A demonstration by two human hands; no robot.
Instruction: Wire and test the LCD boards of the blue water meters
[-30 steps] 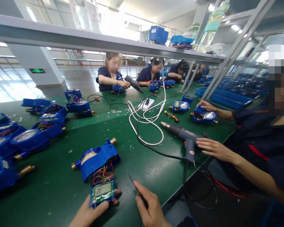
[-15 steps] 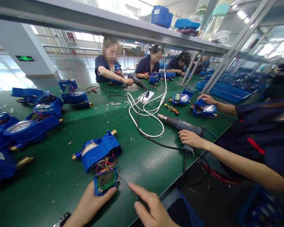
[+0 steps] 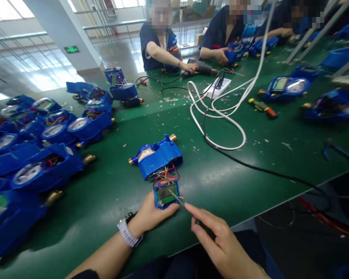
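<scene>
The green tabletop [image 3: 110, 186] fills most of what I see, and I place everything by the blue meter body [image 3: 158, 157] lying near its front edge, brass fittings sticking out at both ends. To the left of that meter a crowd of other blue meters [image 3: 50, 133] covers the tabletop, some with round dials showing. Beyond it and to the right a white cable [image 3: 221, 116] lies in loops, running back to a white power strip [image 3: 216, 87], and a black cable [image 3: 261, 170] trails off toward the right edge. Farther right of the meter lie a screwdriver with a yellow and red handle [image 3: 263, 107] and another open meter [image 3: 283, 86]. Across the tabletop, behind the meter, other people in dark blue sit at work, one with a hand [image 3: 190, 68] on a dark heat gun [image 3: 202, 68]. Just in front of the meter, joined to it by red and yellow wires [image 3: 165, 175], is the small display module [image 3: 166, 193]; my left hand [image 3: 149, 215] has its grip closed around this module from below, thumb at its lower edge. My right hand [image 3: 221, 242] sits in front and to the right of the meter, its grip pinched shut on a thin metal probe [image 3: 177, 198] whose tip touches the module's screen face.
</scene>
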